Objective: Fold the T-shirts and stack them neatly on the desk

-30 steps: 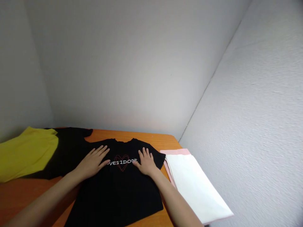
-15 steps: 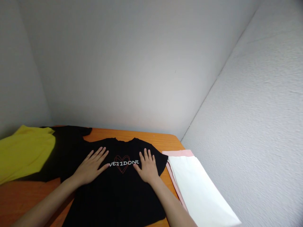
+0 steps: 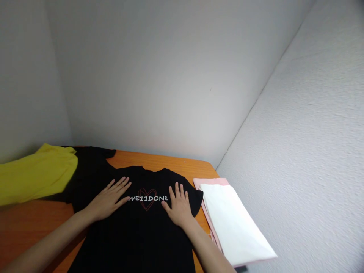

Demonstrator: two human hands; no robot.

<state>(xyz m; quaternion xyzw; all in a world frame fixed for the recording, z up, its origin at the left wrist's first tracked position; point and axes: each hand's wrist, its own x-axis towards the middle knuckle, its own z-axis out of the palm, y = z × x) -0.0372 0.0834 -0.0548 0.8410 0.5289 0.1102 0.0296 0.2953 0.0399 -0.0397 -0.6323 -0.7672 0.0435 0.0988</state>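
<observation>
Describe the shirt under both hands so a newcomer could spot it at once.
On the orange wooden table, look between the yellow garment at left and the folded white cloth at right. The black short-sleeved T-shirt lies flat there under the left hand and right hand. Only it bears white lettering over a red heart outline.

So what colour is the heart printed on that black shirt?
Red, an outline heart, seen in the head view.

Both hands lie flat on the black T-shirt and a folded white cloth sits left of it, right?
Not quite: the head view shows the folded white cloth to the right of the black T-shirt. The left hand and right hand do lie flat on the shirt.
</observation>
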